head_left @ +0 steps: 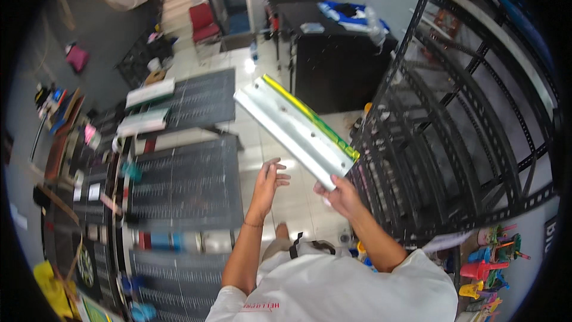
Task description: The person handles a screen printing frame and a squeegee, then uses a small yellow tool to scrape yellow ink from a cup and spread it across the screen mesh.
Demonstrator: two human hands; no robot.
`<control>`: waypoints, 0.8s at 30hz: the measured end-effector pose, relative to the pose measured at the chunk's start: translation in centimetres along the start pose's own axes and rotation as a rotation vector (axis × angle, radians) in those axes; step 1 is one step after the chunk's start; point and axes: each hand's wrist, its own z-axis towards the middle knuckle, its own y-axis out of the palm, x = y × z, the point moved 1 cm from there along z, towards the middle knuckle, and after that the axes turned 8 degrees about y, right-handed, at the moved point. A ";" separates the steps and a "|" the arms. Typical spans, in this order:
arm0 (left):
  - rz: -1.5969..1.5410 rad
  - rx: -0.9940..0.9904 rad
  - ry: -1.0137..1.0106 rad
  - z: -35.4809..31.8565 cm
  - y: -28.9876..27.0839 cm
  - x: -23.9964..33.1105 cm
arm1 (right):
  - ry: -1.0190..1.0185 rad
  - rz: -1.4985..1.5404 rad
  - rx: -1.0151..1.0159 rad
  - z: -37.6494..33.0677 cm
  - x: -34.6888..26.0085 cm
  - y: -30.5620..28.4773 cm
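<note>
My right hand (342,195) grips the near lower end of a long squeegee (293,126) with a silvery metal handle and a yellow-green blade strip. The squeegee is held up in front of me, tilted, its far end pointing away to the left. Small dark holes or screws run along the metal. Close by on the left, my left hand (268,186) is raised with its fingers apart and nothing in it. A visible gap lies between this hand and the squeegee.
To the left stand dark flat boards (185,182) with white grid marks; two pale metal bars (149,92) lie by the far one. A black slotted metal rack (453,125) fills the right side. Farther off are a black desk (339,68) and a red chair (204,22). Colourful tubs (479,270) sit lower right.
</note>
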 end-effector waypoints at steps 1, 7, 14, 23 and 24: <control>-0.057 -0.044 -0.016 4.3 0.6 -0.2 | -0.026 -0.002 0.044 2.1 -1.8 -0.1; -0.095 -0.245 -0.176 23.6 4.0 -0.4 | -0.133 0.001 0.143 13.0 -9.8 -3.4; -0.229 -0.348 -0.251 44.2 9.4 -3.4 | -0.294 -0.167 0.238 26.4 -19.9 -10.5; -0.567 -0.629 -0.337 68.2 29.3 -2.8 | -0.529 -0.123 0.516 32.2 -28.7 -15.8; -0.627 -0.693 -0.345 70.4 32.7 -3.0 | -0.510 -0.142 0.584 32.2 -28.3 -16.2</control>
